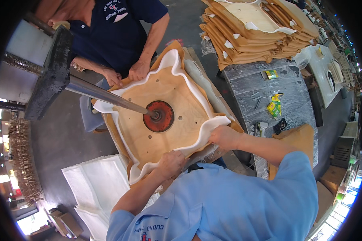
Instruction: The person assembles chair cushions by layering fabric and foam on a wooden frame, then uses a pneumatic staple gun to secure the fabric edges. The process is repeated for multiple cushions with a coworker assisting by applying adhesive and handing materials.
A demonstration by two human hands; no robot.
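Note:
A square plywood seat panel with several small holes lies before me. White foam padding curls up around its sides, with a tan leather-like cover outside it. The round red disc at the end of a metal rod rests on the panel's middle. My left hand is closed on the cover's near edge. At the near right corner, my right hand grips the foam and cover edge; its fingertips are partly hidden. Across from me, a co-worker's two hands hold the far edge.
The rod slants down from a dark metal press block at upper left. To the right, a plastic-wrapped table carries stacked tan covered seats, small yellow-green boxes and tools. White foam sheets lie at lower left.

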